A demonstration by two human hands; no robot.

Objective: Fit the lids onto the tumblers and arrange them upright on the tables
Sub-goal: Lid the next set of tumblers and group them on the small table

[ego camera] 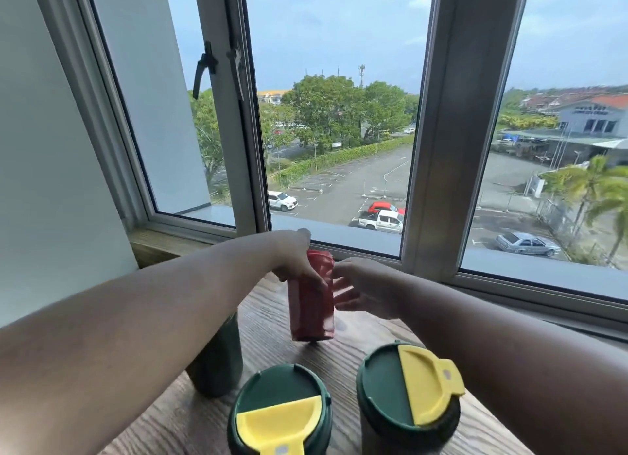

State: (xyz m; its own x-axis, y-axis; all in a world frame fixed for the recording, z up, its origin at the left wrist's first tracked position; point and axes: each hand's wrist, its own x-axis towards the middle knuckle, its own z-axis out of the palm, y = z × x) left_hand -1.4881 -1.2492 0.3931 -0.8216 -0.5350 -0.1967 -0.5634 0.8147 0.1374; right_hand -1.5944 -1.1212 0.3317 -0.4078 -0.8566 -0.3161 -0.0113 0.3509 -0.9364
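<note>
The tumbler (311,305) in the middle is red. The two near lids, one on the left (279,409) and one on the right (407,385), are dark green with yellow flaps. A third tumbler (217,363) is dark green all over. The table (268,335) is brown with dark wood grain. The window frame (438,149) is grey, with black handles (204,69).

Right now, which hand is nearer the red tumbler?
Left. The left hand grips the red tumbler near its top; the right hand hovers just beside it with fingers spread, contact unclear.
</note>
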